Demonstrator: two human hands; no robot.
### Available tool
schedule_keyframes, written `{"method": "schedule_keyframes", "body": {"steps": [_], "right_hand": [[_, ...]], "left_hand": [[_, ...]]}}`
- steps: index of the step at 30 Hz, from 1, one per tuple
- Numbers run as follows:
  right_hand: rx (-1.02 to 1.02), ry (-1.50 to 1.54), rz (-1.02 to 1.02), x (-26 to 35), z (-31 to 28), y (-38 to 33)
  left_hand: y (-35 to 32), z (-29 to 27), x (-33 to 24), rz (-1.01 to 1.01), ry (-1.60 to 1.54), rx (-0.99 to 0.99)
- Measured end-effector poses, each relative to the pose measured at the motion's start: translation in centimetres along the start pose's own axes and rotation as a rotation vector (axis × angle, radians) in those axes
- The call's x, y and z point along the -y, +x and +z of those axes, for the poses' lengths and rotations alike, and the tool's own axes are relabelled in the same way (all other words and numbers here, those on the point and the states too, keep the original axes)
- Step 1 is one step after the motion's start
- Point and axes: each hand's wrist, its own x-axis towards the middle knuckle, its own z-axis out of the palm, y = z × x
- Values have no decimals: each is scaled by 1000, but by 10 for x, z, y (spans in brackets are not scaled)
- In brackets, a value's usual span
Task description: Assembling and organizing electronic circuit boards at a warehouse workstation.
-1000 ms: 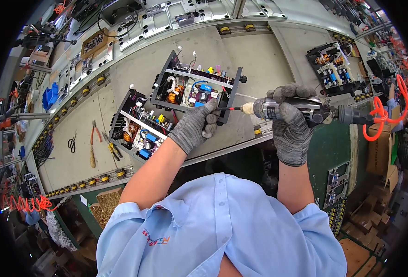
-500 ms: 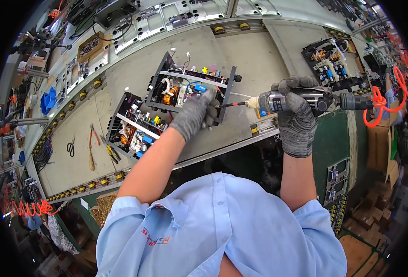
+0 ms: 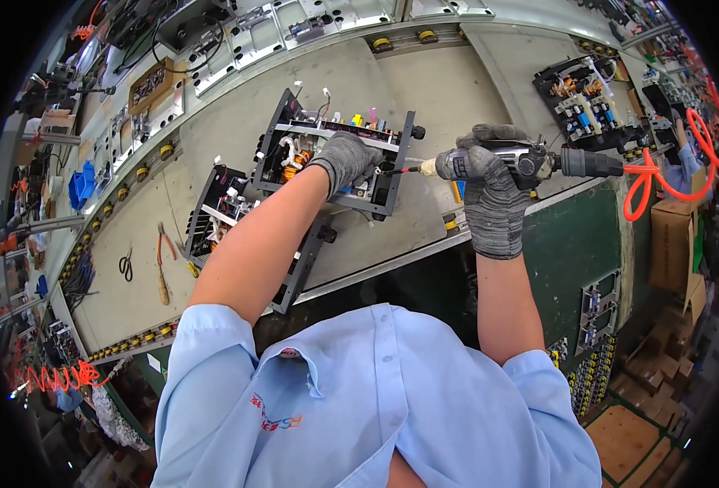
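My right hand, in a grey knit glove, is wrapped round a grey air screwdriver lying level, its bit pointing left. The bit's dark tip meets the right end wall of a black metal chassis holding circuit parts and orange copper coils. My left hand, gloved alike, reaches into this chassis from above with curled fingers just inside that end wall. What its fingertips hold, if anything, is hidden. A second chassis of the same kind stands at the near left, partly behind my left forearm.
A third circuit unit sits at the far right of the bench. An orange coiled hose runs from the screwdriver. Pliers and black scissors lie at the left. Rollers and metal plates line the far side.
My right hand has brought the screwdriver slightly left and up, its bit still at the end wall. My left hand has shifted from that wall's near side further into the chassis.
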Motion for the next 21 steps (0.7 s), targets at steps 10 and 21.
{"method": "schedule_keyframes", "body": {"steps": [10,21], "right_hand": [[13,22,10,-20,14,3],[-18,-69,55,-45,26,-6]], "left_hand": [[8,-4,14,-12,-58,45],[-10,-26,27,93,62,280]]}}
